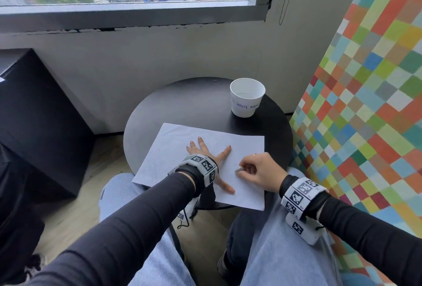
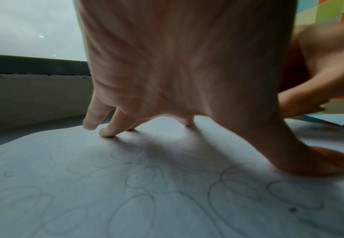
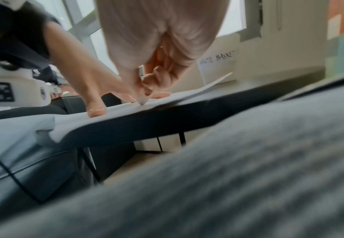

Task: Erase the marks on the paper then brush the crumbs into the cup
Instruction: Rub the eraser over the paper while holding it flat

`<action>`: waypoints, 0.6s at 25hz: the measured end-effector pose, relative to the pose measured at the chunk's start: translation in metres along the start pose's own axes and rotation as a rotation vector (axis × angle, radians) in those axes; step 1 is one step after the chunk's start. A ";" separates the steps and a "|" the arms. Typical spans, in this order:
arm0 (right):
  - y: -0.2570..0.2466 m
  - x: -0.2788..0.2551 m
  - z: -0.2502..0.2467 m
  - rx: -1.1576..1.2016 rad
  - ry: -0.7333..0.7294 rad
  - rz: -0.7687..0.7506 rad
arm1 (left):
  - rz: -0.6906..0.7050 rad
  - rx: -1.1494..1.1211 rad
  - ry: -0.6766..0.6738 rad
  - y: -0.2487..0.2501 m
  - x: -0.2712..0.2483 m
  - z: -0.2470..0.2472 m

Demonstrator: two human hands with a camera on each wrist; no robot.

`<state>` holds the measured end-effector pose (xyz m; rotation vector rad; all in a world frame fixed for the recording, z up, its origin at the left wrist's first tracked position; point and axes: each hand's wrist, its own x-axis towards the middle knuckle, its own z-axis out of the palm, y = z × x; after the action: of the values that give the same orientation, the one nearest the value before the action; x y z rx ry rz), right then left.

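- Left hand [image 1: 206, 160]: fingers spread flat, pressing paper [image 1: 173, 148] onto tabletop [image 1: 182, 100].
- Right hand [image 1: 258, 171]: fingers curled, pinching small eraser [image 3: 142, 98], tip on paper's near right part.
- Pencil loops [image 2: 140, 178] remain under left hand.
- Cup [image 1: 247, 97] upright, far right, apart from paper.

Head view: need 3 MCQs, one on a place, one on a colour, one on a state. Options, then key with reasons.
1. Where does the cup stand?
A. on the table's far right part, off the paper
B. on the paper
C. on the floor

2. What colour is the table?
A. white
B. black
C. red

3. What is the left hand doing?
A. lifting the cup
B. hanging off the table
C. pressing flat on the paper, fingers spread

Key: 1 A, the cup sits on bare tabletop beyond the sheet. 2 B, the round top is black. 3 C, spread fingers lie on the sheet while the right hand pinches an eraser to it.
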<state>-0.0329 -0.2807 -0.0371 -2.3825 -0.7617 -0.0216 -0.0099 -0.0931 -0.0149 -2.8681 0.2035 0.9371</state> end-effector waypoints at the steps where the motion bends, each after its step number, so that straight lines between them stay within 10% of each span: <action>1: -0.002 -0.001 0.003 0.010 -0.037 -0.035 | -0.001 0.001 -0.002 0.000 0.000 0.000; 15: -0.006 -0.001 0.008 -0.015 -0.091 -0.105 | -0.002 0.006 0.011 0.000 0.001 0.001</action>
<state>-0.0385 -0.2727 -0.0403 -2.3689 -0.9319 0.0380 -0.0100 -0.0927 -0.0166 -2.8682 0.2046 0.9195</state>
